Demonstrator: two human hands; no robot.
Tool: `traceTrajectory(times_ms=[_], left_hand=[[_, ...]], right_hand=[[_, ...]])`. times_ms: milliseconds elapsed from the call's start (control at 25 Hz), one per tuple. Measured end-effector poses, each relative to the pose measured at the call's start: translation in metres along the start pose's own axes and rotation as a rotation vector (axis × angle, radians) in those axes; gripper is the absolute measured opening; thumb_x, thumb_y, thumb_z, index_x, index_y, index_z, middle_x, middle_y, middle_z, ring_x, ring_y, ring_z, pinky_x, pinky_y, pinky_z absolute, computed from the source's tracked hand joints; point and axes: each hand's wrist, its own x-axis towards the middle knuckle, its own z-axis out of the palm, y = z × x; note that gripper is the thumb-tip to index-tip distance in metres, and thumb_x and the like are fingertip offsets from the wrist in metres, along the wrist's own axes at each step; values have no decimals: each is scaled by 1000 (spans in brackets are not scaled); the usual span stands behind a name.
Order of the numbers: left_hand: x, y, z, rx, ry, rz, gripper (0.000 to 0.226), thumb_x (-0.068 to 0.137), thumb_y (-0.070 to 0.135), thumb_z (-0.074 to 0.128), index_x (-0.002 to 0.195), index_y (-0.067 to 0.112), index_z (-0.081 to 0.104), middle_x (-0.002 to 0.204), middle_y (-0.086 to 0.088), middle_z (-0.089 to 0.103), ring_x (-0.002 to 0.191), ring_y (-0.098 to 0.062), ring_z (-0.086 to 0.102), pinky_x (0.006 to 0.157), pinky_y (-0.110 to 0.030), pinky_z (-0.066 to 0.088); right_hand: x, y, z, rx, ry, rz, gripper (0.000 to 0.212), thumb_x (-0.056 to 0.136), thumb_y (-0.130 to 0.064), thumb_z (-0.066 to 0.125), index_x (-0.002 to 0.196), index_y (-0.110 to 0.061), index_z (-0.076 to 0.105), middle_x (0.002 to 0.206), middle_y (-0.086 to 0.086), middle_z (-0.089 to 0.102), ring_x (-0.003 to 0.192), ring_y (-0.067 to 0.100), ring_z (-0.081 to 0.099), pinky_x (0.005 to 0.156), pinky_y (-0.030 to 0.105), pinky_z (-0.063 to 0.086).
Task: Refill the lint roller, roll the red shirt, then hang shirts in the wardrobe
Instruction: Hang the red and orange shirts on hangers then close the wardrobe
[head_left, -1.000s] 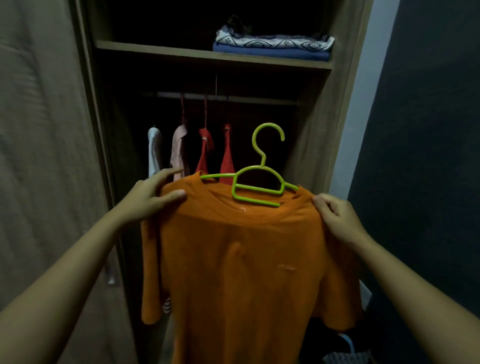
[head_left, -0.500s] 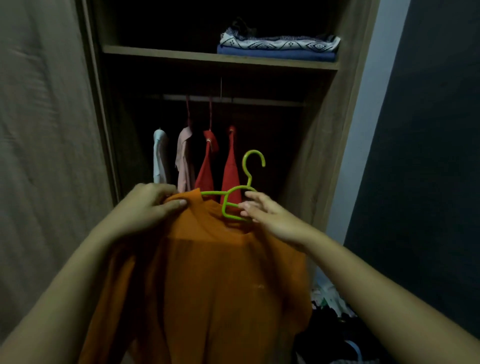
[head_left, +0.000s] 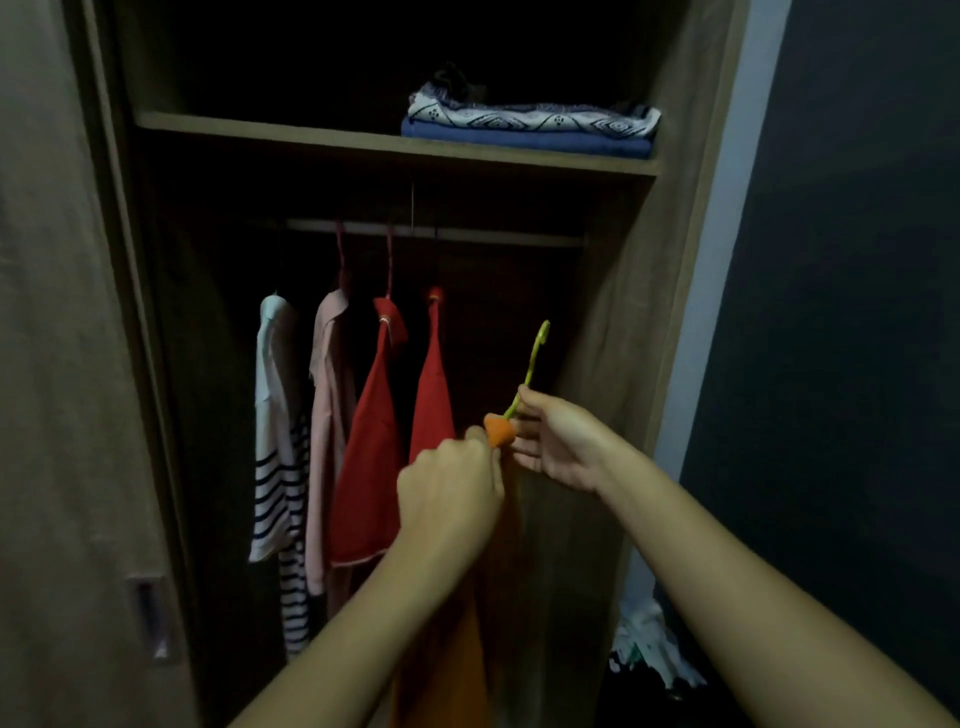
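Note:
An orange shirt (head_left: 457, 649) hangs edge-on from a green hanger (head_left: 532, 366), inside the open wardrobe and well below the rail (head_left: 467, 235). My right hand (head_left: 556, 441) pinches the hanger's stem just under the hook. My left hand (head_left: 452, 493) grips the orange shirt at its shoulder, just left of the collar (head_left: 500, 431). On the rail hang a striped white shirt (head_left: 275, 467), a pink shirt (head_left: 327, 426) and two red shirts (head_left: 371, 467), (head_left: 431, 400). The hanger's hook is clear of the rail, to the right of the red shirts.
A shelf (head_left: 363, 143) above the rail carries folded patterned and blue cloth (head_left: 530, 127). The wardrobe's door (head_left: 62, 364) with its handle (head_left: 150, 618) stands at the left. The wardrobe's side wall (head_left: 639, 312) is close on the right. Crumpled clothes (head_left: 649, 649) lie low at the right.
The shirt has turned from facing me to edge-on and moved into the wardrobe. My right hand went from the shirt's shoulder to the hanger's stem. The view has come closer.

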Motion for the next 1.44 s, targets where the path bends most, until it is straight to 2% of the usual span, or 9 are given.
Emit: traceTrajectory(times_ms=[160, 280, 440, 560, 720, 1120, 1240, 1320, 1440], left_hand=[[51, -2, 3, -239, -90, -17, 56, 91, 61, 30, 111, 20, 61, 109, -11, 64, 106, -37, 58, 86, -38, 46], [135, -23, 10, -619, -5, -50, 57, 91, 49, 47, 134, 12, 49, 136, -14, 52, 127, -30, 47, 102, -33, 37], [226, -45, 32, -783, -59, -232, 79, 84, 31, 64, 146, 3, 24, 151, -18, 28, 139, -30, 30, 113, -35, 26], [272, -50, 52, -958, -140, -385, 79, 70, 18, 65, 140, 3, 31, 138, -21, 46, 124, -35, 48, 106, -42, 40], [283, -24, 67, -1040, -247, -327, 86, 75, 10, 50, 150, 11, 7, 141, -17, 44, 125, -34, 48, 108, -38, 38], [296, 6, 86, -959, -252, -193, 83, 86, 11, 50, 150, 12, -2, 141, -20, 44, 127, -33, 46, 105, -33, 39], [303, -1, 87, -1007, -243, -203, 88, 84, 15, 56, 150, 14, -2, 145, -19, 38, 130, -33, 43, 108, -36, 36], [311, -7, 86, -1087, -175, -267, 93, 79, 15, 62, 150, 15, 2, 147, -18, 36, 131, -33, 41, 110, -37, 34], [320, -7, 91, -1078, -145, -311, 91, 77, 10, 60, 150, 13, 6, 145, -19, 38, 130, -33, 42, 110, -37, 35]], right_hand=[[39, -18, -19, -50, 145, 1, 22, 90, -39, 52, 91, -18, 54, 78, -2, 62, 67, 10, 59, 63, 25, 45], [65, -43, -23, -281, 334, -131, 14, 79, -12, 67, 89, -8, 58, 77, 10, 58, 68, 21, 58, 60, 27, 49], [97, -82, -31, -476, 393, -324, 28, 83, 6, 47, 93, -20, 49, 67, 3, 52, 56, 13, 51, 43, 18, 40], [127, -115, -41, -570, 388, -416, 37, 91, 0, 40, 119, -24, 40, 72, -4, 46, 55, 6, 41, 44, 14, 33], [151, -142, -45, -645, 358, -458, 32, 91, 4, 40, 120, -3, 51, 72, -1, 41, 57, 8, 39, 50, 19, 31], [205, -166, -56, -826, 432, -292, 31, 84, 8, 35, 72, -12, 56, 69, 8, 54, 61, 17, 50, 56, 27, 40], [207, -170, -56, -920, 514, -311, 19, 86, -5, 46, 95, -6, 62, 95, 15, 63, 86, 27, 61, 72, 27, 49], [201, -164, -63, -1131, 622, -311, 37, 88, -22, 51, 123, -10, 52, 122, 15, 57, 113, 31, 54, 92, 31, 44], [194, -142, -63, -1102, 624, -312, 29, 94, -29, 45, 116, -12, 55, 122, 15, 59, 114, 33, 54, 93, 34, 42]])
